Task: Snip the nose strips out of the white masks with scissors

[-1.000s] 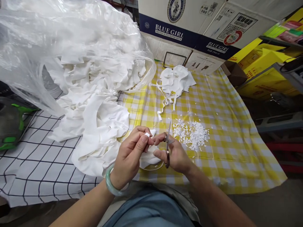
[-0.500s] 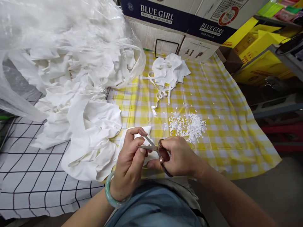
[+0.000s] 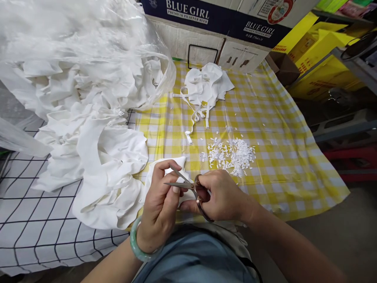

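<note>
My right hand [image 3: 220, 194] grips a pair of scissors [image 3: 191, 184] by its brown-toned handles, with the blades apart and pointing left. My left hand [image 3: 161, 200], a green bangle at its wrist, is closed with thumb and fingers pinched right at the blades. A white cloth piece [image 3: 180, 162] shows behind and between the hands, and the left fingers appear to hold part of it; the exact grip is hidden. Left of that hand lies a heap of white cloth pieces [image 3: 118, 169]. Beyond the scissors is a scatter of small white clippings [image 3: 241, 153].
A clear plastic bag [image 3: 88, 35] full of white cloth stands at the back left. White cloth pieces with straps [image 3: 207, 84] lie near a beer carton [image 3: 203, 31] at the back. A yellow checked cloth [image 3: 279, 157] covers the table; yellow boxes [image 3: 318, 51] stand to the right.
The scissors have shifted slightly left, their lower blade reaching further across the left fingers. Both hands keep the same hold. The whole view has shifted slightly.
</note>
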The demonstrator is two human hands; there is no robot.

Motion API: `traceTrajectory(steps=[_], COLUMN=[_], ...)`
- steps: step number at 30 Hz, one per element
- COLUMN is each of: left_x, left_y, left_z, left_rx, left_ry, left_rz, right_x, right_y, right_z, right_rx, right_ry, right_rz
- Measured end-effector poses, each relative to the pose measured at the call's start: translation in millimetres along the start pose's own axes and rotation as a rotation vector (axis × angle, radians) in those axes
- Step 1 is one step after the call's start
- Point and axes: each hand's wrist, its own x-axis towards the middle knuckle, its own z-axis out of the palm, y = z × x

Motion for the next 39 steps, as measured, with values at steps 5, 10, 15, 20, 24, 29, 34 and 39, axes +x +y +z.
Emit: traceTrajectory(steps=[5,10,15,20,24,29,34,39], left_x=[0,3,17,32,38,25,-3,41], left_y=[-2,-3,-4,-11,-12,-9,-29,-26], left_z=[2.5,6.5,22.8,52.7,42.2,-38.3,-70.0,-54.2], left_rx=[-0.015,0.001,0.038,0.047,0.124,0.576,0.902,0.628], left_ry=[0.001,-0.05,-0.157,-0.298,-0.41,-0.416,-0.338,-0.552], left_rz=[0.003,-0.005,0.049,0.056,0.047,-0.044,-0.046,-0.043], right_x=[-1,-4,-20,-37,-46,-48,-14,41], right_y=[2,6,22,46,70,85,53,20], right_z=[3,2,-3,-1,-9,-25,24,42], right_rx=[0.009,-0.001,0.017,0.109,0.205,0.057,0.054,0.133], right_ry=[0.002,0.024,0.056,0.104,0.14,0.322,0.202,0.134], right_rz=[0.015,0.067,0.201,0.342,0.513,0.37,-0.119,-0.111])
